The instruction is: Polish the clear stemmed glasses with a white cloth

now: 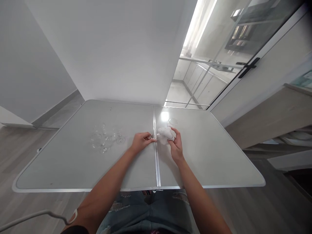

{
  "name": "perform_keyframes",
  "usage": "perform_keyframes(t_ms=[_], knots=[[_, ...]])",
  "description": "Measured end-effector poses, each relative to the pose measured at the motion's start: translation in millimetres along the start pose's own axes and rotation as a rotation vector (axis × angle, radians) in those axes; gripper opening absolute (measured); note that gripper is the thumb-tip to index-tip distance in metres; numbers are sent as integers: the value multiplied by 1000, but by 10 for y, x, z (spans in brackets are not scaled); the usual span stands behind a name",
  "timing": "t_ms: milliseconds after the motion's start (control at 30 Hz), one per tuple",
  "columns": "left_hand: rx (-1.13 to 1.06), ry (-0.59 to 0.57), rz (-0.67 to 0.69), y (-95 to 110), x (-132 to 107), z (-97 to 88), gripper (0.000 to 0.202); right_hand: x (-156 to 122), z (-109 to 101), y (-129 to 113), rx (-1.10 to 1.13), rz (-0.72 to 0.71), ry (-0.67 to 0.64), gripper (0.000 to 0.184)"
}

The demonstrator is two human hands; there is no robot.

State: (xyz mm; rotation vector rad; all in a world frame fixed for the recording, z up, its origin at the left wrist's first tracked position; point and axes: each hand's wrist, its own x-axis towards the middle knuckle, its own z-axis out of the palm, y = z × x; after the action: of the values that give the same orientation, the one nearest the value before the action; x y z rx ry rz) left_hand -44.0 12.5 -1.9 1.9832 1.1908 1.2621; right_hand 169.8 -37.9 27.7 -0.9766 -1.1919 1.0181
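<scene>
Over the table's centre seam, my left hand [141, 141] pinches the narrow end of a clear glass [158, 138], which seems to lie sideways between my hands. My right hand [175, 143] is closed around a bunched white cloth [165, 132] pressed against the glass's wider end. Whether the cloth is inside or around it, I cannot tell. Just beyond my right hand stands another clear glass [172, 122]. Several clear glasses [105, 139] are clustered to the left of my left hand, their outlines faint against the tabletop.
The pale folding table [200, 156] has a metal rim and a metal centre seam [157, 165]. A white wall [117, 52] rises behind it. At right are a glass door with a black handle [249, 67] and a wooden shelf [273, 113]. A grey cable [36, 214] runs at lower left.
</scene>
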Motion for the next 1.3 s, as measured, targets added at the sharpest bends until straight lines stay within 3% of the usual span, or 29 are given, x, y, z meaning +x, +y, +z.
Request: perform_keyframes(t_ms=[133, 200, 367, 567, 633, 700, 833, 933, 1033, 1133, 1233, 1300], knots=[[-223, 41, -106, 73, -2, 14, 52, -5, 75, -39, 83, -15, 110, 51], [-339, 18, -146, 107, -2, 19, 54, -2, 100, -71, 175, 13, 104, 49], [-546, -240, -188, 148, 6, 40, 49, 41, 133, -157, 431, 167, -118, 44], [-670, -570, -255, 149, 7, 19, 38, 116, 45, -171, 415, 239, -300, 69], [-664, -601, -250, 162, 8, 0, 33, 126, -7, -192, 311, 118, -361, 69], [-640, -581, -262, 173, 11, -13, 29, 138, -49, -241, 127, -99, -457, 64], [-606, -469, -326, 162, 14, -10, 22, 204, -59, -368, -330, -534, -761, 31], [-598, -449, -313, 148, 7, -2, 21, 288, -43, -406, -459, -636, -836, 19], [-582, -486, -255, 149, -11, -6, 24, 385, -68, -362, -386, -504, -831, 28], [-591, -488, -235, 137, -22, -2, 33, 453, -51, -253, -161, -166, -758, 48], [-694, -375, -286, 96, 0, 19, 45, 440, 125, -130, 195, 131, -494, 64], [-743, -282, -306, 74, 33, 30, 52, 385, 309, -67, 337, 188, -335, 60]])
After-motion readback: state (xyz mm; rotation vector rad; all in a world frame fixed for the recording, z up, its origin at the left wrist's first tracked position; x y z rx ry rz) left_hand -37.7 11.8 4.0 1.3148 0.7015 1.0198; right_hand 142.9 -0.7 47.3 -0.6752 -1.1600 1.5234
